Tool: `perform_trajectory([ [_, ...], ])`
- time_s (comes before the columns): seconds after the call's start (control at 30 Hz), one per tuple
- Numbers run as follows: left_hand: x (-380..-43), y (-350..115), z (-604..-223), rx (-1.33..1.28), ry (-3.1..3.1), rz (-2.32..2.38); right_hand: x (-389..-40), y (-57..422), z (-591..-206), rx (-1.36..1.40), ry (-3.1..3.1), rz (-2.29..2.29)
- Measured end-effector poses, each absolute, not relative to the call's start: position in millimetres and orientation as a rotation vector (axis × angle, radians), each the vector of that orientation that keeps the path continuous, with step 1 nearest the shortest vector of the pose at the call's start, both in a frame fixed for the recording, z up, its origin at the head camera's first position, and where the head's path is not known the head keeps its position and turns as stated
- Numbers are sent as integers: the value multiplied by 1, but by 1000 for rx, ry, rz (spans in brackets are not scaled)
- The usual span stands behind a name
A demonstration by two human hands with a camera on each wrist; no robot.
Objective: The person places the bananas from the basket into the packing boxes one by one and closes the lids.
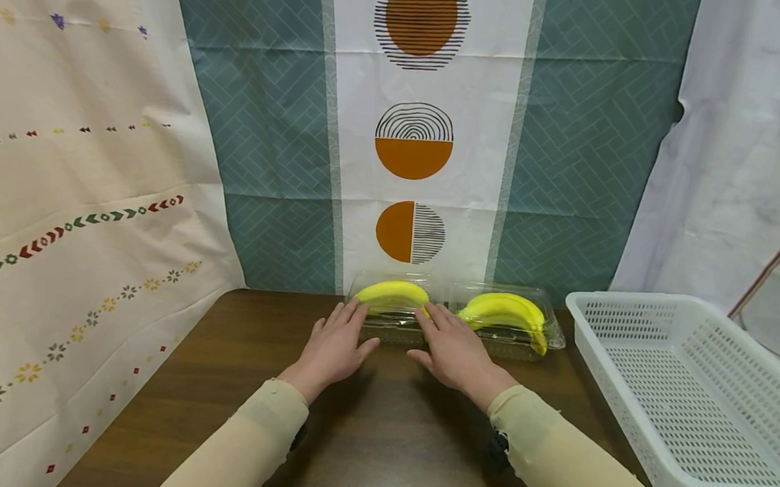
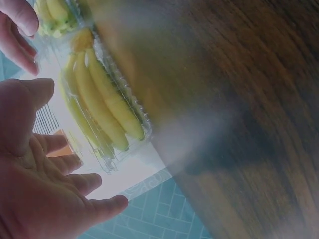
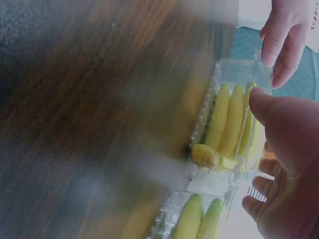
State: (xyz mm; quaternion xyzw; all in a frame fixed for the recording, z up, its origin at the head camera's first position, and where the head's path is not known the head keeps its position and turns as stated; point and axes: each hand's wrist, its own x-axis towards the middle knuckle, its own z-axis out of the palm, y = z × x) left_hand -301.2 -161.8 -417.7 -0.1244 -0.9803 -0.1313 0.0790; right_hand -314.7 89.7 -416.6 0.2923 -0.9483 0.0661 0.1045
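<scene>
A clear plastic clamshell box [image 1: 392, 336] with a bunch of yellow bananas [image 1: 392, 294] stands at the table's far edge. My left hand [image 1: 335, 347], palm down, has its fingertips at the box's near left corner in the head view. Fingers extended, my right hand [image 1: 457, 350] reaches the same box's near right corner. In the left wrist view the bananas [image 2: 99, 99] lie side by side under the transparent lid. Beside it, to the right, a second clear box [image 1: 558, 339] holds another bunch of bananas [image 1: 505, 312], partly behind the right hand.
A white perforated plastic basket [image 1: 627, 403] stands on the right of the dark wooden table [image 1: 385, 460]. Behind the boxes hangs a teal and white patterned cloth [image 1: 275, 125]. A cream embroidered cloth [image 1: 83, 248] drapes along the left side.
</scene>
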Motion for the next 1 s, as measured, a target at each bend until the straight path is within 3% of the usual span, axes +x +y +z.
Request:
perform_trajectory([
  [1.0,-290,-156,-409,-446,-2893,-324,-301,99,-417,852,-2661,245],
])
